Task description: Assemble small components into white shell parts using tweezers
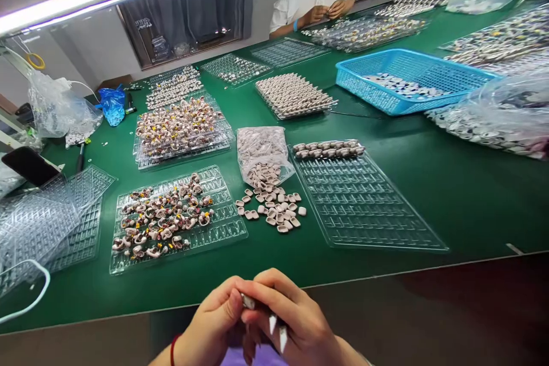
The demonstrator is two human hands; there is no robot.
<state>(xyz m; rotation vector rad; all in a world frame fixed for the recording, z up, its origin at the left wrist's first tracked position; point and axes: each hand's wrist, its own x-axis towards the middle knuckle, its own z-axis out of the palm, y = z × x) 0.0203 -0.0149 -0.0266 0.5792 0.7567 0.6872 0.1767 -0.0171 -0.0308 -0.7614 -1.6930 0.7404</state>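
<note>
My left hand [214, 314] and my right hand [287, 314] meet at the bottom middle, below the near edge of the green table [429, 194]. Both are closed, fingertips pinched together around a small pale part [247, 301]. Just beyond them lies a loose pile of beige shells [272, 209] spilling from a clear bag [261, 151]. To the pile's left is a clear tray [223, 229] with assembled pieces. To its right a clear grid tray [364, 206] has one filled row at its far end.
A blue basket [412, 77] sits at the right back, with bagged parts [506, 120] beside it. More filled trays [182, 126] cover the far table. Stacked clear trays [43, 223] and a phone [30, 164] lie left. Another person's hands [328, 10] work at the far edge.
</note>
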